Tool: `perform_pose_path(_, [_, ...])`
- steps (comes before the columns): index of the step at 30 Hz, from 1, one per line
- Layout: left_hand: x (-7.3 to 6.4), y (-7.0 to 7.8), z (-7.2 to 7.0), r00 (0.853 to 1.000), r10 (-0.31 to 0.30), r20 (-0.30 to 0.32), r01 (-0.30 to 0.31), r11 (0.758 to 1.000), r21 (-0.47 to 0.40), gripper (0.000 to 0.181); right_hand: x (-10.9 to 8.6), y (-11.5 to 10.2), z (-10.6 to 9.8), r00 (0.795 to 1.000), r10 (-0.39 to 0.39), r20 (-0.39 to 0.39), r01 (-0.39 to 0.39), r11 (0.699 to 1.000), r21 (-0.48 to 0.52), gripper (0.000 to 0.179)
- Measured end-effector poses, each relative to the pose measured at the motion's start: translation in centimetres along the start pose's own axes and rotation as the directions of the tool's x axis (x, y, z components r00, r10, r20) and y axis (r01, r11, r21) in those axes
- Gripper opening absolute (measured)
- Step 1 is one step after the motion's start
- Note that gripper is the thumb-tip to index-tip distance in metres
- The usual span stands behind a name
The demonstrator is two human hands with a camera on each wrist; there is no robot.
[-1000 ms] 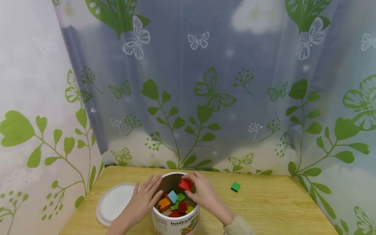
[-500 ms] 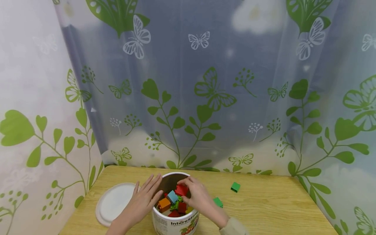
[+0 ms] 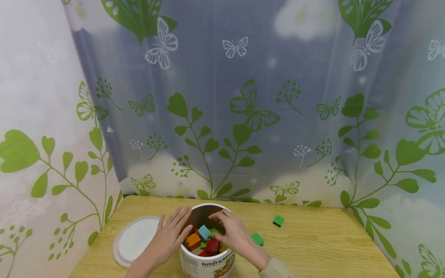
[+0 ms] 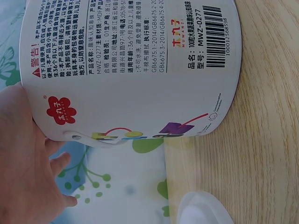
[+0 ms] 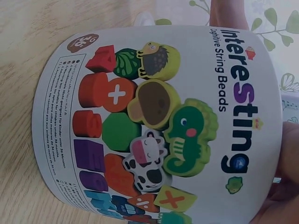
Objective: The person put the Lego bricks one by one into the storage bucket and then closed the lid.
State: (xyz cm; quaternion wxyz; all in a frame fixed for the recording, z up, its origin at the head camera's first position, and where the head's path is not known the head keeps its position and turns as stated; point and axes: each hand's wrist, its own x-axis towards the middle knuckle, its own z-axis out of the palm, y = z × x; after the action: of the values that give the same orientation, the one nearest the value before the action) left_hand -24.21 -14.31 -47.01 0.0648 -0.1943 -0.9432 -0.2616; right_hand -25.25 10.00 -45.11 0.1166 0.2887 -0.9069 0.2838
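Observation:
A white round tub [image 3: 190, 264] with printed sides holds building bricks, among them an orange brick [image 3: 193, 241], a light blue brick [image 3: 204, 233] and a dark red brick [image 3: 213, 246]. My left hand [image 3: 170, 236] rests at the tub's left rim with its fingers spread and straight. In the left wrist view, that hand [image 4: 23, 161] lies beside the printed wall of the tub [image 4: 131, 98]. Over the right rim reaches my right hand [image 3: 236, 233], thumb and bent forefinger apart, nothing seen between them. The right wrist view shows mostly the tub's front [image 5: 159, 116].
A white round lid [image 3: 133, 243] lies left of the tub on the wooden table [image 3: 320, 243]. Two green bricks stand to the right, one farther back [image 3: 278, 221] and one near my right wrist [image 3: 257, 239]. A patterned curtain [image 3: 222, 116] hangs behind.
My right hand has lowered the red brick into the tub and let it go; it now lies among the others. The nearer green brick has come into sight. The left hand stays put.

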Motion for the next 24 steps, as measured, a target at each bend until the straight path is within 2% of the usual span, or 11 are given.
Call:
perform_pose_path(5, [-0.1, 0.0, -0.1, 1.000, 0.004, -0.002, -0.004, 1.000, -0.005, 0.059, -0.1, 0.1, -0.4, 1.000, 0.019, -0.017, -0.018, 0.997, 0.075, 0.032])
perform_pose_path(10, [0.0, 0.0, 0.0, 1.000, -0.001, -0.001, 0.001, 1.000, 0.001, 0.060, -0.2, 0.7, -1.5, 0.994, 0.035, -0.103, -0.019, 0.989, 0.144, 0.029])
perform_pose_path(16, [0.0, -0.1, 0.0, 1.000, 0.002, -0.006, -0.002, 1.000, 0.003, 0.062, -0.6, 2.1, -2.9, 0.973, 0.105, -0.207, -0.064, 0.979, 0.195, 0.028])
perform_pose_path(24, [0.0, -0.1, 0.0, 1.000, 0.005, 0.003, -0.005, 1.000, 0.000, 0.062, -1.4, 5.1, -4.3, 0.944, 0.172, -0.281, -0.125, 0.976, 0.177, 0.032])
